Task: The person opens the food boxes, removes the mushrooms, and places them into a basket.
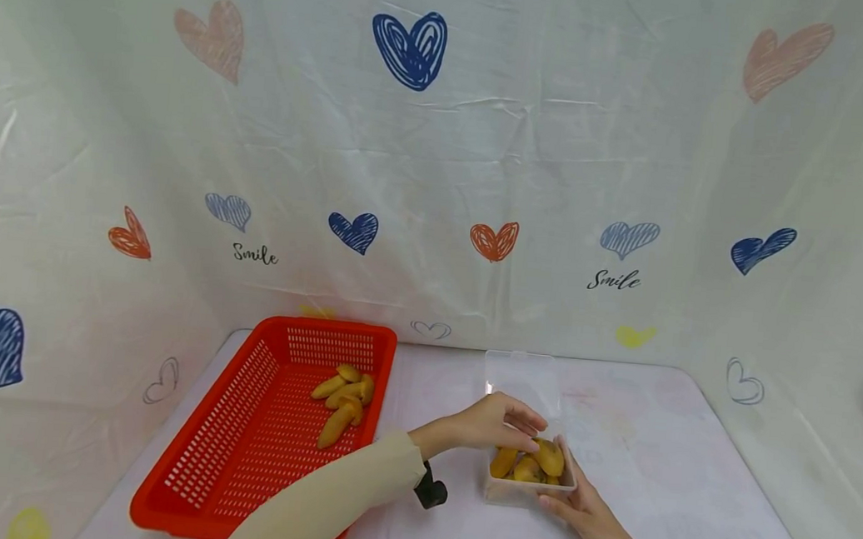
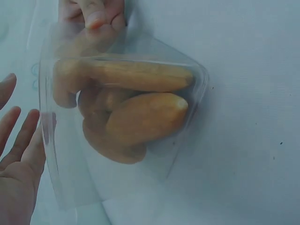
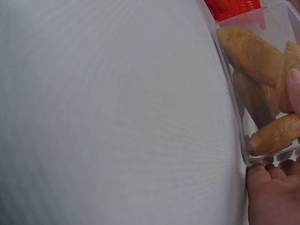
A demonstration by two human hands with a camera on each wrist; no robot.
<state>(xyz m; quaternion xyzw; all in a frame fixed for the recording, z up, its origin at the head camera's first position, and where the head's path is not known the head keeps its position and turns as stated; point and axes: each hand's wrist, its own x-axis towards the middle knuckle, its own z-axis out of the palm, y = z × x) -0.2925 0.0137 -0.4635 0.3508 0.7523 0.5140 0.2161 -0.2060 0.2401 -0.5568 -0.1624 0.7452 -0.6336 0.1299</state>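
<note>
A clear plastic box (image 1: 521, 495) stands on the table with several yellow-brown mushrooms (image 1: 530, 468) in it. Its clear lid (image 1: 522, 374) is folded back behind it. My left hand (image 1: 494, 422) hovers at the box's rim from the left. In the left wrist view the fingers of the left hand (image 2: 21, 173) are spread and hold nothing. With my right hand (image 1: 585, 514) I grip the box's right side, thumb at the front wall. The right wrist view shows the right hand (image 3: 274, 192) against the box's end, and a fingertip at the edge of the frame.
A red plastic basket (image 1: 195, 529) with slotted walls stands left of the box. Several mushrooms (image 1: 342, 414) lie along its right side. The left forearm, in a pale sleeve (image 1: 333, 496), crosses the basket's front right corner. A curtain with printed hearts (image 1: 440, 153) hangs behind the table.
</note>
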